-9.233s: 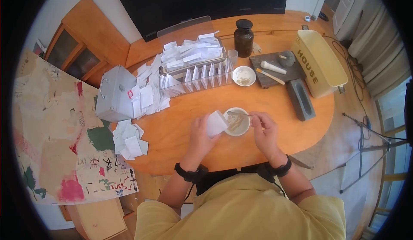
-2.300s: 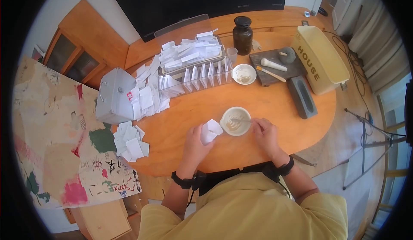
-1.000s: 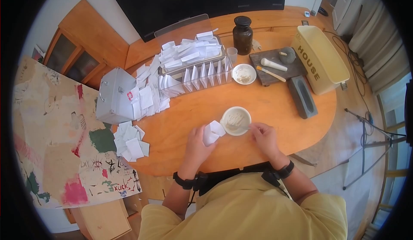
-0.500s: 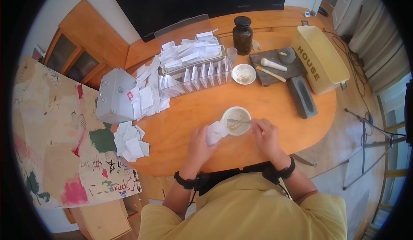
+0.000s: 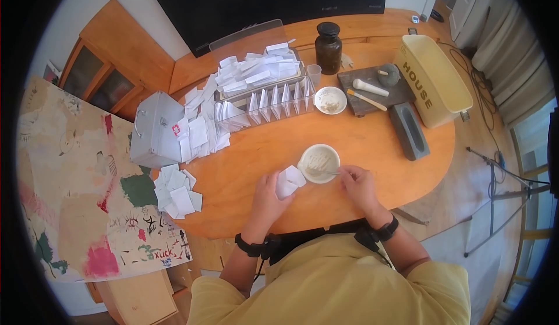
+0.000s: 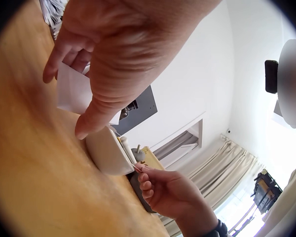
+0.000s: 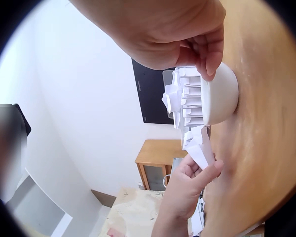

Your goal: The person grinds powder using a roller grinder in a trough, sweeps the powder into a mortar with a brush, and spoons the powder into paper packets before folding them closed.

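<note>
Packet [image 5: 290,182] in left grip [image 5: 269,200] | spatula [image 5: 331,173] in right grip [image 5: 360,190] | bowl [image 7: 224,98] between

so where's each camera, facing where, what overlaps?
Head: head-worn, facing forward and down over the orange-brown wooden table; left hand, right hand, forearms, mustard-yellow shirt show.
Left wrist: worn there, faces past the left hand and folded white paper packet toward the round white bowl and right hand; blurred head at edge.
Right wrist: worn there, faces past the right hand over bowl toward left hand; blurred head again.
Both wrist views share bowl, packet, hands.
</note>
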`<action>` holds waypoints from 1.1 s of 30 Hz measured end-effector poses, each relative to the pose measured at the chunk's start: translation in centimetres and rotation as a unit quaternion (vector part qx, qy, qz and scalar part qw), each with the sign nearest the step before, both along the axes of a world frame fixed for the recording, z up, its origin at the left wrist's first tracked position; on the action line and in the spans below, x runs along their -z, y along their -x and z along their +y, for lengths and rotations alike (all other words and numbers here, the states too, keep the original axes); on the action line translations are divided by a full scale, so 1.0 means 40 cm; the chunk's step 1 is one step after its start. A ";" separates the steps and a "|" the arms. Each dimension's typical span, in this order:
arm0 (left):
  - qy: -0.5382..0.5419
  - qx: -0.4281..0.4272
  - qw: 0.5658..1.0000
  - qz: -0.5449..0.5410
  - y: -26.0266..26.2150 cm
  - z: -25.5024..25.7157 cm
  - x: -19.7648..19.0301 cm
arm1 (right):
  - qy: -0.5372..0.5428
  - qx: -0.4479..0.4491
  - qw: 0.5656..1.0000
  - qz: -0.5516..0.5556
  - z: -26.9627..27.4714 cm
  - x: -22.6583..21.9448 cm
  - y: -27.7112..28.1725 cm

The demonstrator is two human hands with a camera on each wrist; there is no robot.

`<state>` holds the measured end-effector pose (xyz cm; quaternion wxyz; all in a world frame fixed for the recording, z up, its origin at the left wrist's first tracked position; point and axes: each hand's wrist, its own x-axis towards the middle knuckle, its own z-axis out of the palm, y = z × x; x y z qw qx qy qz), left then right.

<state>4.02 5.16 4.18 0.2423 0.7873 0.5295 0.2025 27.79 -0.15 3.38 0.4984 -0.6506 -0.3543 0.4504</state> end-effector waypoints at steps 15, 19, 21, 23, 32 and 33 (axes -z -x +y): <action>-0.001 0.018 0.999 -0.050 -0.015 -0.003 -0.009 | -0.232 -0.044 0.922 -0.306 -0.008 -0.092 0.014; -0.020 0.018 0.999 -0.037 -0.009 -0.004 -0.001 | -0.159 -0.064 0.894 -0.414 -0.006 -0.080 -0.016; -0.024 0.019 0.999 -0.028 -0.007 -0.005 0.000 | -0.129 -0.090 0.887 -0.435 -0.010 -0.085 -0.019; -0.023 0.020 0.999 -0.020 -0.005 -0.005 0.003 | -0.120 -0.104 0.888 -0.432 -0.011 -0.086 -0.017; -0.002 -0.001 1.000 -0.022 -0.005 -0.005 -0.013 | 0.011 -0.035 0.998 -0.043 0.000 -0.028 -0.008; -0.006 -0.001 1.000 -0.021 -0.005 -0.005 -0.012 | 0.008 -0.019 1.000 -0.008 0.000 -0.016 -0.008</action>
